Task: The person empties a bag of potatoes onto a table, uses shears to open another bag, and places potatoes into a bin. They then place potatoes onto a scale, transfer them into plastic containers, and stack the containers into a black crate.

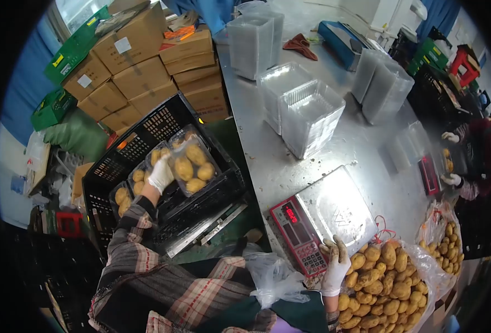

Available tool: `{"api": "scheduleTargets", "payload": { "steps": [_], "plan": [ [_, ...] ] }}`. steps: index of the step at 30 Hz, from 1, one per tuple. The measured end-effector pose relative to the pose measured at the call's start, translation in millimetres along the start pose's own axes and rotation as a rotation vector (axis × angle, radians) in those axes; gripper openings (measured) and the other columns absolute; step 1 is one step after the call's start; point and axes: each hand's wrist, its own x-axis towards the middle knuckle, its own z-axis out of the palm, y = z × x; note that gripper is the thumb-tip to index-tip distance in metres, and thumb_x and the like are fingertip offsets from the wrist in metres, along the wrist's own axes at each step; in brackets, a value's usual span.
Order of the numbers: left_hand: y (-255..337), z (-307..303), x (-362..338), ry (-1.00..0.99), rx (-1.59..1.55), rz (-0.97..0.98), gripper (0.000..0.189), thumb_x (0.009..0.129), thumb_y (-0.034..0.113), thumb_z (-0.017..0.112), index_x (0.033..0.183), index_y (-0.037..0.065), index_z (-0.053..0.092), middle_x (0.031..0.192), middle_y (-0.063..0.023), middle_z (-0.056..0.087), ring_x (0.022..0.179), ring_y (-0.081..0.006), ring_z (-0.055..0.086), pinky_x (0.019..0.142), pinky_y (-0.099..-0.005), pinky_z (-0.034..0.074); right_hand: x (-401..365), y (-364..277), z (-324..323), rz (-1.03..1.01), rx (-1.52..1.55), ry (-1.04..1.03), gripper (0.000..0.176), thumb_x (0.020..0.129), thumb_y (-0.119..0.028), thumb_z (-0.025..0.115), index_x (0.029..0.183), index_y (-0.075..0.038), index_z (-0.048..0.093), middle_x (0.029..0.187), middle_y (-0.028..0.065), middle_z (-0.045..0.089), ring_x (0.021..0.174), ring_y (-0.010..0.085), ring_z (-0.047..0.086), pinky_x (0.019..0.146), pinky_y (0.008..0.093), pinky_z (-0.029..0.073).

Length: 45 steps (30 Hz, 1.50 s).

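Note:
My left hand (pixel 161 175), in a white glove, is over the black crate (pixel 170 213). Its fingers close on the near side of a clear plastic tray of potatoes (pixel 194 165); part of the grip is hidden. Other filled trays (pixel 122 201) sit in the crate beside it. Gloved too, with dirty fingertips, my right hand (pixel 336 266) lies with fingers stretched out at the edge of the red digital scale (pixel 301 236). The scale's metal plate (pixel 342 208) carries nothing. Loose potatoes (pixel 387 283) in a clear bag lie just right of that hand.
Stacks of clear trays (pixel 312 119) stand on the metal table (pixel 256 161). Cardboard boxes (pixel 140 77) and green crates (pixel 70 58) are piled at the upper left. Across the table, a co-worker's gloved hands (pixel 451 179) are beside another scale (pixel 428 175) and potato bag (pixel 445 244).

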Motion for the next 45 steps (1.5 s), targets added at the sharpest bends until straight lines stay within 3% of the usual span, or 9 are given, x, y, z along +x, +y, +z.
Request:
{"api": "scheduleTargets", "payload": {
  "steps": [6,8,10,12,16,24,31,41,45],
  "plan": [
    [-30.2,6.6,12.4,0.180,1.012,-0.409,0.035,0.092,0.021,0.048,0.113,-0.005,0.058,0.105,-0.0276,0.064,0.092,-0.0407,0.066,0.073,-0.0543,0.055,-10.7,11.8,-11.9,0.035,0.037,-0.035,0.032,0.097,-0.005,0.044,0.124,0.013,0.046,0.106,0.0229,0.064,0.093,0.0243,0.065,0.085,0.0321,0.052],
    [6.8,73.6,-1.7,0.222,1.927,-0.161,0.027,0.087,0.018,0.051,0.079,0.002,0.071,0.082,-0.0195,0.069,0.077,-0.0319,0.069,0.071,-0.0394,0.055,-22.0,33.8,-34.8,-0.017,0.029,-0.030,0.034,0.095,-0.003,0.042,0.126,0.009,0.048,0.107,0.0206,0.064,0.091,0.0219,0.065,0.081,0.0308,0.053],
    [32.5,164.4,-45.7,0.223,2.270,0.600,0.032,0.088,0.037,0.057,0.084,0.008,0.071,0.079,-0.0212,0.066,0.074,-0.0371,0.065,0.067,-0.0480,0.051,-35.8,35.1,-50.9,0.136,-0.137,0.046,0.030,0.095,-0.002,0.042,0.122,0.007,0.051,0.106,0.0173,0.065,0.088,0.0208,0.065,0.074,0.0307,0.054],
    [26.3,199.7,-15.7,0.214,1.592,1.105,0.023,0.093,0.025,0.055,0.092,0.005,0.065,0.081,-0.0230,0.063,0.074,-0.0379,0.064,0.064,-0.0447,0.049,-51.1,68.3,-71.2,0.178,-0.193,0.146,0.023,0.093,-0.006,0.048,0.110,0.004,0.060,0.097,0.0161,0.068,0.083,0.0225,0.067,0.068,0.0330,0.054],
    [-25.2,361.7,-31.7,-0.329,1.198,1.190,0.025,0.094,0.011,0.053,0.116,0.001,0.060,0.109,-0.0168,0.065,0.103,-0.0252,0.063,0.089,-0.0304,0.046,-79.1,123.2,-108.5,0.189,-0.935,0.323,0.021,0.086,-0.019,0.061,0.095,-0.002,0.068,0.086,0.0188,0.069,0.079,0.0305,0.068,0.071,0.0389,0.052],
    [-80.3,436.7,83.9,-0.270,1.596,1.102,0.031,0.091,0.026,0.054,0.113,0.007,0.066,0.105,-0.0205,0.065,0.097,-0.0377,0.062,0.084,-0.0397,0.048,-64.2,148.6,-137.4,0.034,-0.818,0.684,0.048,0.080,-0.021,0.069,0.122,-0.001,0.055,0.109,0.0224,0.063,0.096,0.0359,0.062,0.082,0.0405,0.050],
    [-58.1,429.6,117.2,-0.431,1.109,0.502,0.025,0.085,0.020,0.063,0.098,0.001,0.070,0.080,-0.0105,0.069,0.072,-0.0099,0.058,0.069,-0.0252,0.047,5.1,142.8,-112.5,0.112,-0.774,0.877,0.068,0.072,-0.019,0.074,0.129,0.002,0.042,0.125,0.0240,0.046,0.118,0.0406,0.045,0.099,0.0430,0.041],
    [-78.7,442.1,-27.8,-0.106,1.063,1.696,0.014,0.091,0.012,0.058,0.097,0.002,0.066,0.096,-0.0103,0.060,0.083,-0.0251,0.058,0.078,-0.0356,0.047,27.6,71.1,-137.5,0.353,-1.222,0.547,0.064,0.072,-0.018,0.066,0.133,-0.015,0.047,0.135,0.0236,0.044,0.097,0.0365,0.062,0.077,0.0424,0.054],
    [-143.3,426.3,-89.7,-0.891,1.139,1.768,0.024,0.073,-0.003,0.063,0.095,0.007,0.066,0.093,-0.0105,0.060,0.084,-0.0262,0.058,0.074,-0.0380,0.047,59.6,113.8,-146.3,0.281,-1.317,0.564,0.049,0.083,-0.013,0.053,0.131,-0.020,0.050,0.132,0.0327,0.044,0.086,0.0362,0.067,0.070,0.0405,0.055]
  ]
}}
